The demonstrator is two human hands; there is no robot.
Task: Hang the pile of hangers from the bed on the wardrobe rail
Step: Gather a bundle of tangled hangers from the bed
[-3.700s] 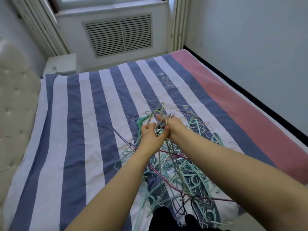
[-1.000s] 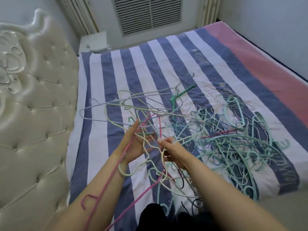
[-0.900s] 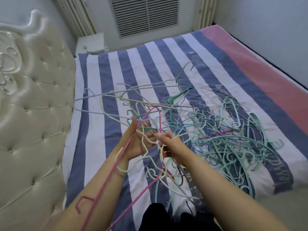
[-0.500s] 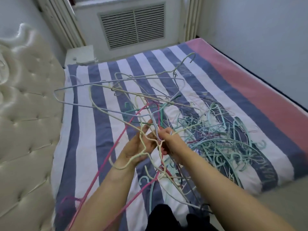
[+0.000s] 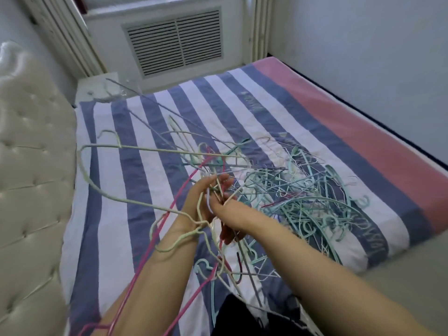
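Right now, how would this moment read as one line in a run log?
stage: gathering | left hand: holds bunch of wire hangers | right hand: grips same bunch | hanger pile: on striped bed | wardrobe rail: unseen

Two bare forearms, no sleeves, watch or rings visible; left hand (image 5: 202,202), right hand (image 5: 228,214) mid-frame. Dark garment (image 5: 242,316) at bottom centre of frame.

By your hands, the hangers (image 5: 303,200) look like thin wire with a matt coloured coating. Under them, the sheet (image 5: 150,180) is soft striped cloth, slightly wrinkled. Left of your left hand (image 5: 203,202), the headboard (image 5: 31,166) is glossy, tufted, leather-like padding.
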